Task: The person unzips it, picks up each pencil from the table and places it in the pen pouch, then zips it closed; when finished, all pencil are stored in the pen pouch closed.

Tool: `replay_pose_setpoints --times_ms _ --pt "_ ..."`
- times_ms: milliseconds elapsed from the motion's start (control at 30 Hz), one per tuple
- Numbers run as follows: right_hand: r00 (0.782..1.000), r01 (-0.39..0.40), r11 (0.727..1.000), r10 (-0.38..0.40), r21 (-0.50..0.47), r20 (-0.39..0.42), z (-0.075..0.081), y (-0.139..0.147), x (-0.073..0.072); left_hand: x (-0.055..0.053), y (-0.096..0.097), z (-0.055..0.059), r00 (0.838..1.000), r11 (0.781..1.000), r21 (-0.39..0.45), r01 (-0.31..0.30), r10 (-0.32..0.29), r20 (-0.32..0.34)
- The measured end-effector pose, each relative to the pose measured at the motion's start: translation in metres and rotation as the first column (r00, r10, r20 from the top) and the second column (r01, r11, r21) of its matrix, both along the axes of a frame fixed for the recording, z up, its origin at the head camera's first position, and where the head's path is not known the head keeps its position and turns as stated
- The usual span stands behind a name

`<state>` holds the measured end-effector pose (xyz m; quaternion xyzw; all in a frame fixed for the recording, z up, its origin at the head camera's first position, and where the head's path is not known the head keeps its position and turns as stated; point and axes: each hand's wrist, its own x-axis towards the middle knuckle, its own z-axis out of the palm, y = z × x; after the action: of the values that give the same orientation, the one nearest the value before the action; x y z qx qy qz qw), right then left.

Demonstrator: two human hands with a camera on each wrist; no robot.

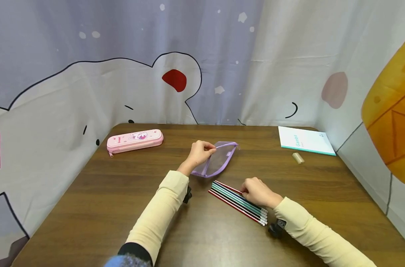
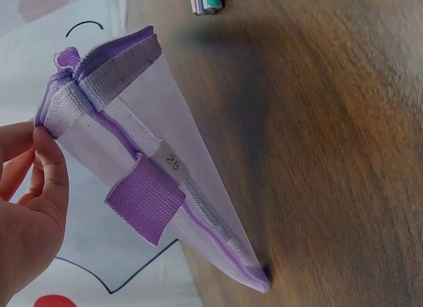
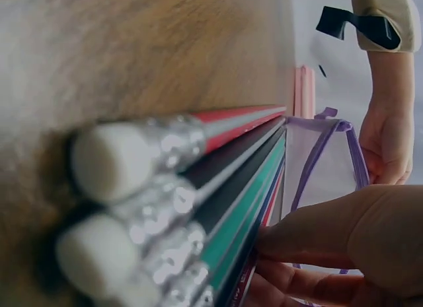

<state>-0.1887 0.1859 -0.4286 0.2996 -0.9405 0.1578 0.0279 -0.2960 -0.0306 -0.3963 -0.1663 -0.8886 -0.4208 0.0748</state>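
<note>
A purple-trimmed mesh zipper pouch (image 1: pixel 219 159) stands tilted on the wooden table, with my left hand (image 1: pixel 198 152) pinching its upper edge between thumb and fingertips. In the left wrist view the pouch (image 2: pixel 172 115) shows a purple tab and a tag marked 25. Several pencils (image 1: pixel 236 202) in red, black and green lie side by side, white eraser ends toward me. My right hand (image 1: pixel 258 192) grips at the far side of the row, its thumb (image 3: pixel 297 234) against the outermost pencils and its fingers partly hidden beyond them.
A pink pencil case (image 1: pixel 135 141) lies at the table's back left. Toward the back right are a white and teal notebook (image 1: pixel 306 141) and a small beige eraser (image 1: pixel 298 158). A printed curtain (image 1: pixel 222 92) hangs behind the table (image 1: pixel 105 207).
</note>
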Motion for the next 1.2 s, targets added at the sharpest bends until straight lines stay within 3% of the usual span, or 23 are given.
replay_pose_setpoints --times_ms 200,367,533,633,733,867,967,1067,1200 --pt "0.999 0.034 0.999 -0.034 0.001 -0.014 0.002 0.002 -0.005 -0.001 -0.004 0.001 1.000 1.000 -0.008 -0.004 0.004 -0.001" --pt "0.993 0.115 0.993 -0.114 -0.027 0.037 0.011 0.012 -0.014 -0.003 -0.006 0.002 0.999 1.000 -0.006 -0.029 0.029 -0.030" --pt "0.975 0.211 0.966 -0.197 -0.150 0.104 0.027 0.014 -0.024 -0.005 -0.009 0.002 0.997 0.999 -0.004 -0.049 0.049 -0.051" --pt "0.960 0.258 0.928 -0.215 -0.267 0.182 0.035 0.009 -0.032 -0.006 -0.011 0.003 0.996 0.998 0.000 -0.065 0.065 -0.053" --pt "0.924 0.320 0.846 -0.181 -0.425 0.336 0.036 -0.001 -0.041 -0.007 -0.012 0.003 0.995 0.996 0.013 -0.088 0.088 -0.051" --pt "0.840 0.440 0.657 -0.059 -0.612 0.540 0.031 -0.019 -0.053 -0.006 -0.012 0.003 0.993 0.993 0.036 -0.110 0.112 -0.044" --pt "0.780 0.521 0.535 0.018 -0.665 0.626 0.026 -0.031 -0.059 -0.004 -0.009 0.002 0.991 0.991 0.050 -0.124 0.126 -0.044" --pt "0.739 0.583 0.462 0.040 -0.668 0.673 0.020 -0.039 -0.063 -0.001 -0.003 0.001 0.990 0.989 0.063 -0.132 0.135 -0.049" --pt "0.713 0.637 0.395 0.024 -0.662 0.700 0.014 -0.046 -0.066 0.002 0.005 -0.001 0.993 0.991 0.074 -0.109 0.113 -0.043"
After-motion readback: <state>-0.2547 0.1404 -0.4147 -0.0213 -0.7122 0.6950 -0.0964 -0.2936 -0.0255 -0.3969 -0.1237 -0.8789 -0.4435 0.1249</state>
